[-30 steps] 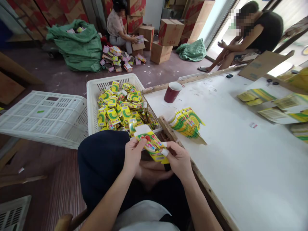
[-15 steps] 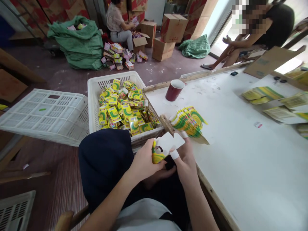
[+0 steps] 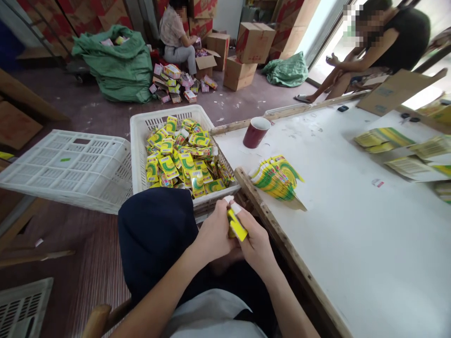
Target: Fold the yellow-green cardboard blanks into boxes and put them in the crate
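Over my lap, a small yellow-and-green card box (image 3: 237,226) is pinched between both hands, its far side hidden by my fingers. My left hand (image 3: 216,231) wraps its left side. My right hand (image 3: 254,237) grips it from the right, with white tape on the thumb and a fingertip. Just beyond my hands stands a white plastic crate (image 3: 136,155) heaped with small yellow-green packets (image 3: 168,166). A fanned stack of flat yellow-green cards (image 3: 276,180) lies on the white table (image 3: 352,244), to the right of the crate.
A maroon cup (image 3: 255,134) stands near the table's far edge, and more card stacks (image 3: 384,138) lie at right. An upturned white crate (image 3: 88,164) is at left. Behind are a green sack (image 3: 112,65), cartons (image 3: 254,42) and two seated people.
The box showed open white flaps half a second ago; now its yellow side shows and the flaps are out of sight. My right hand has moved left, up against my left hand.
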Tool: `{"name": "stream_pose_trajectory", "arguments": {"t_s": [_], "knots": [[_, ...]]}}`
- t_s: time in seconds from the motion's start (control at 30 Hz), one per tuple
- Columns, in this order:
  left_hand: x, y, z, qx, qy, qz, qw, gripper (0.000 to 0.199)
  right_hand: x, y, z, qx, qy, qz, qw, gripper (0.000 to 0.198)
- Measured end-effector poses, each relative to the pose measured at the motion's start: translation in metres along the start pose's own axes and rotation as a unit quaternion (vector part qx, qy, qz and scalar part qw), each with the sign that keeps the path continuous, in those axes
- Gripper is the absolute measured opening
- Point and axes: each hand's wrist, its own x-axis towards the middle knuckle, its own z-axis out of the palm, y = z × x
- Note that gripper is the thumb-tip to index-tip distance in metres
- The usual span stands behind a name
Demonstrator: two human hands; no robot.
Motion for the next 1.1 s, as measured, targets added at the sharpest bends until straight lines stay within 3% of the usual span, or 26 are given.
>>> {"name": "stream_pose_trajectory", "arguments": {"t_s": [0.07,0.17,0.27,0.37,0.53,0.6,0.67,0.73,0.8,0.87,0.93,1.0,1.07,1.1], "knots": [[0.001,-0.001,0.001,0.029,0.048,0.010,0.998,0.071,0.002,0.003,-0.002,-0.041,0.036,-0.025,0.998,0.046],[0.003,-0.003,-0.003,0.093,0.078,0.011,0.993,0.062,0.005,0.008,-0.007,-0.090,0.083,-0.039,0.992,0.051],[0.003,-0.004,-0.013,0.110,0.066,0.006,0.992,0.047,0.005,0.012,-0.013,-0.148,0.026,-0.075,0.986,0.056],[0.003,-0.003,-0.026,0.125,0.051,0.016,0.991,0.043,0.005,0.014,-0.021,-0.177,-0.024,-0.085,0.980,0.044],[0.007,0.002,-0.038,0.115,0.023,0.043,0.992,0.048,0.010,0.012,-0.039,-0.125,-0.083,-0.088,0.985,0.021],[0.009,0.004,-0.037,0.127,0.024,0.047,0.991,0.048,0.011,0.012,-0.040,-0.102,-0.078,-0.083,0.988,0.019],[0.008,0.005,-0.032,0.138,0.031,0.045,0.989,0.049,0.009,0.011,-0.035,-0.094,-0.043,-0.073,0.992,0.025],[0.006,0.006,-0.025,0.141,0.046,0.046,0.988,0.049,0.004,0.011,-0.027,-0.098,-0.020,-0.058,0.993,0.044],[0.005,0.004,-0.019,0.132,0.056,0.052,0.988,0.047,0.001,0.010,-0.021,-0.112,-0.032,-0.037,0.993,0.062],[0.008,-0.001,-0.017,0.109,0.073,0.047,0.990,0.044,0.003,0.009,-0.023,-0.118,-0.039,-0.016,0.992,0.066],[0.015,-0.009,-0.021,0.090,0.162,0.023,0.982,0.056,0.012,0.010,-0.036,-0.127,0.015,-0.005,0.992,0.061],[0.024,-0.018,-0.030,0.090,0.305,-0.003,0.948,0.082,0.027,0.013,-0.058,-0.164,0.144,0.003,0.976,0.057],[0.032,-0.025,-0.038,0.098,0.386,-0.002,0.917,0.099,0.043,0.019,-0.083,-0.243,0.282,0.038,0.927,0.054],[0.034,-0.027,-0.040,0.098,0.395,0.006,0.914,0.099,0.050,0.023,-0.094,-0.289,0.305,0.068,0.905,0.055]]}}
